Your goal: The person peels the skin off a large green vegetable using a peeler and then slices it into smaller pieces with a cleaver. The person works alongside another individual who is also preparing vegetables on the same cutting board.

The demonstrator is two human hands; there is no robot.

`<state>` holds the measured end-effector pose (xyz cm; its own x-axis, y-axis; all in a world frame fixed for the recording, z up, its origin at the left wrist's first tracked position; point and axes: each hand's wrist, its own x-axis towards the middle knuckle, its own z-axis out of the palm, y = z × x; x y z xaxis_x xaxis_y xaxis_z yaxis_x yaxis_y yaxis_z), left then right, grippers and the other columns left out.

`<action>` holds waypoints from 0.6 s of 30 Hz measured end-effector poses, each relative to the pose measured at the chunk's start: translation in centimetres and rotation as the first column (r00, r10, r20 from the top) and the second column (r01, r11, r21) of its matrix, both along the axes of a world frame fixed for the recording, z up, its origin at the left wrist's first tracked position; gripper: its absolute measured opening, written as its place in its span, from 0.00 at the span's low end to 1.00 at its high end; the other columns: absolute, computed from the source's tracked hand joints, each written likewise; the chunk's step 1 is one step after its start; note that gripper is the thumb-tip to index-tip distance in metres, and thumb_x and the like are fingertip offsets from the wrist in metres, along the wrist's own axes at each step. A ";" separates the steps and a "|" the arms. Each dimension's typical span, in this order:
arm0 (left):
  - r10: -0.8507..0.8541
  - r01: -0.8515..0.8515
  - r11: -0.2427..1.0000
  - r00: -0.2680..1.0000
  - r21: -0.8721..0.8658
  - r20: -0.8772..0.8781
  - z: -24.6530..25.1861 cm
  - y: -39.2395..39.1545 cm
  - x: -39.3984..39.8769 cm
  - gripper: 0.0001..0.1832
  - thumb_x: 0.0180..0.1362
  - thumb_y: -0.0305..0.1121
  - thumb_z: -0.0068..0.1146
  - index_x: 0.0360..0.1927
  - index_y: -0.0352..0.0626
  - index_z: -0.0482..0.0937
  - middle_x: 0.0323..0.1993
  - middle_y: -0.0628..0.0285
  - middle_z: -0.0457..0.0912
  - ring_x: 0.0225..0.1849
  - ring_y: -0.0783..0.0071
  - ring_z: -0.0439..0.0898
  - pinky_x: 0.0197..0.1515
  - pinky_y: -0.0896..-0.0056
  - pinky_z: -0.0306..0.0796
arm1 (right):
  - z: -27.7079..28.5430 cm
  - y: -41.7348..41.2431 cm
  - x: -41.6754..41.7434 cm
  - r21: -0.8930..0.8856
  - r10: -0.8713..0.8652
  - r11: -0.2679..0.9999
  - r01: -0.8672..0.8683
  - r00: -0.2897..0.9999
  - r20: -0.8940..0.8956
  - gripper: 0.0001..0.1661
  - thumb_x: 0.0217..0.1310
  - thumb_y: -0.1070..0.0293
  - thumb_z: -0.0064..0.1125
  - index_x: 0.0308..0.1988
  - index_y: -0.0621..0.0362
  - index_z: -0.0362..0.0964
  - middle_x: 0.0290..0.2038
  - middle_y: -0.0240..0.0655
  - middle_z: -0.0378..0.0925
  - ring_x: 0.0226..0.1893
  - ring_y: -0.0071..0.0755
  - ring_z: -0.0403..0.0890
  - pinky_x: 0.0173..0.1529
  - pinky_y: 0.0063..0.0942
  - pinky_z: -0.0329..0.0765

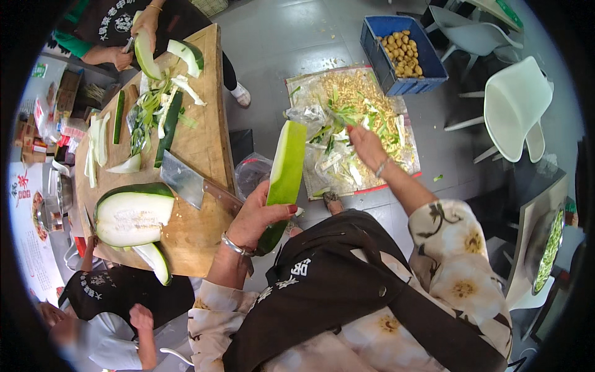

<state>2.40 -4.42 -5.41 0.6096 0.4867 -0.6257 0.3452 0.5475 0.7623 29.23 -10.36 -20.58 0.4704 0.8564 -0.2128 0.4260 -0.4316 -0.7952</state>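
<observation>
My left hand (253,216) grips a long piece of winter melon (287,162), its upper part peeled to pale green and its lower end still dark. To the right, my right hand (367,148) is closed on the red handle of a peeler or knife (335,116), whose blade blurs against the scraps behind it. A cleaver (188,179) lies on the wooden chopping board (195,237), its wooden handle reaching towards my left wrist. A halved winter melon (132,218), a cut wedge (155,262), dark green rind strips (172,125) and peelings (151,109) lie on the board.
Peelings cover a plastic sheet (411,158) on the floor. Beyond it stands a blue crate (399,86) of potatoes (402,51). White chairs (516,107) are at the right, near a bowl of chopped greens (548,255). Two co-workers in dark aprons are at the board's far and near ends.
</observation>
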 end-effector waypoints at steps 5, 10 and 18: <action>0.116 -0.109 0.985 0.992 -0.131 0.049 -1.3 0.5 -0.7 0.21 0.47 0.26 0.59 0.46 0.39 0.69 0.37 0.66 0.76 0.37 0.80 0.75 0.41 0.79 0.69 | 9.0 -3.0 -7.2 0.265 0.375 0.916 -0.300 0.875 -0.306 0.16 0.64 0.56 0.45 0.39 0.58 0.68 0.24 0.39 0.74 0.24 0.39 0.76 0.31 0.35 0.73; 0.085 -0.081 0.994 0.995 -0.073 0.053 -0.7 0.4 0.1 0.22 0.46 0.26 0.59 0.47 0.40 0.69 0.37 0.67 0.76 0.37 0.80 0.75 0.41 0.80 0.68 | 10.2 -3.3 -8.4 0.211 0.502 0.827 -0.521 0.853 0.139 0.17 0.66 0.57 0.41 0.28 0.57 0.62 0.21 0.44 0.71 0.24 0.53 0.73 0.29 0.41 0.69; 0.224 -0.212 0.970 0.970 -0.120 0.099 -2.1 0.9 -0.4 0.20 0.46 0.27 0.60 0.45 0.41 0.70 0.36 0.68 0.74 0.36 0.80 0.74 0.40 0.79 0.68 | 8.0 -0.4 -8.5 0.135 0.489 0.842 -0.522 0.845 0.216 0.21 0.65 0.49 0.37 0.30 0.54 0.63 0.20 0.44 0.72 0.22 0.55 0.74 0.25 0.47 0.69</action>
<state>2.03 -3.56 -7.46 0.5649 0.5489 -0.6161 0.1252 0.6810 0.7215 20.74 -10.78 -12.60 -0.0247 0.9996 0.0118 0.6775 0.0254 -0.7351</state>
